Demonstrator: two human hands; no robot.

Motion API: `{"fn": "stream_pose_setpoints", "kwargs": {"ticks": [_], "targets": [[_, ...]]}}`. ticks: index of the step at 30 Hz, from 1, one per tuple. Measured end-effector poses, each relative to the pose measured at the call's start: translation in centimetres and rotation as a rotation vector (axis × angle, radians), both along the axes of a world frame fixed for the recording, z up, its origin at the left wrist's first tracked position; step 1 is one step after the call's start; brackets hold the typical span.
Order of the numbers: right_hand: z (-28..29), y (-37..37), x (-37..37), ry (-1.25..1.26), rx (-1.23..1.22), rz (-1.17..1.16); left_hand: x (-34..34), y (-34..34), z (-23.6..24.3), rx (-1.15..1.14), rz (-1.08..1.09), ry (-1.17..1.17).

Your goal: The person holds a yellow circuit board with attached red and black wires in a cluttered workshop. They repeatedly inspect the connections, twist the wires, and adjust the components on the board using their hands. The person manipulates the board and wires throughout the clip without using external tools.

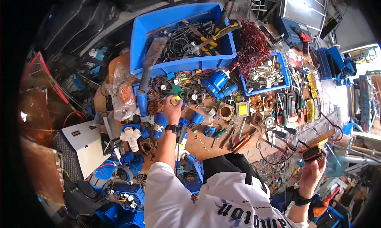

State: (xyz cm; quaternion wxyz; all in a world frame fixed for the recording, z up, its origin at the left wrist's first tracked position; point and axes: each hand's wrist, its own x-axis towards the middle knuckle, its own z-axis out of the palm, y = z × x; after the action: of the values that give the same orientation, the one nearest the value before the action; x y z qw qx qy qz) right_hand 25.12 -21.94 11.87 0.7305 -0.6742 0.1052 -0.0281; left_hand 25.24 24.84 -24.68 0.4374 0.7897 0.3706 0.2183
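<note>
My left hand (pixel 173 112) reaches over the middle of the workbench, its fingers closed around a small yellow round-ended object (pixel 175 100). A green plastic part (pixel 177 89) lies just beyond it, and copper wire scrap (pixel 155 106) is to its left. Off to the right, past the bench edge, my right hand (pixel 312 173) grips a dark, thick object (pixel 313 153) with a reddish edge. A strip of wood (pixel 319 140) sits right above that object, and a dark cable loops from it. Whether the wood and the dark object are joined, I cannot tell.
A big blue crate (pixel 182 65) of cables and tools stands at the back, with a hammer (pixel 218 35) across it. To its right is a blue tray (pixel 265 89) of metal parts. Screwdrivers, pliers (pixel 243 141) and square motor parts (pixel 225 111) cover the bench (pixel 198 144).
</note>
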Motion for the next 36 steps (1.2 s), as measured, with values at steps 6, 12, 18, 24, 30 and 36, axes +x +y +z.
{"fn": "stream_pose_setpoints", "kwargs": {"ticks": [6, 12, 18, 24, 30, 36], "targets": [[0.2, 3.3, -0.3, 0.044, -0.046, -0.071, 3.6, 1.4, 2.9, 0.223, -0.238, 0.210], [0.8, 4.3, -0.9, 0.049, -0.047, -0.136, 7.2, 1.7, 3.2, 0.280, -0.313, 0.281], [1.2, 4.5, -0.8, 0.045, -0.057, -0.148, 8.8, -0.1, 3.0, 0.275, -0.255, 0.176], [1.5, 4.2, -1.0, 0.045, -0.073, -0.133, 6.4, -1.7, 0.6, 0.223, -0.330, 0.152], [1.8, 4.5, -1.0, -0.028, -0.034, -0.156, 3.6, -4.2, 3.6, 0.081, -0.362, 0.049], [2.6, 4.6, -1.0, -0.088, 0.052, -0.106, 1.3, -6.6, 10.3, -0.170, -0.466, -0.034]]}}
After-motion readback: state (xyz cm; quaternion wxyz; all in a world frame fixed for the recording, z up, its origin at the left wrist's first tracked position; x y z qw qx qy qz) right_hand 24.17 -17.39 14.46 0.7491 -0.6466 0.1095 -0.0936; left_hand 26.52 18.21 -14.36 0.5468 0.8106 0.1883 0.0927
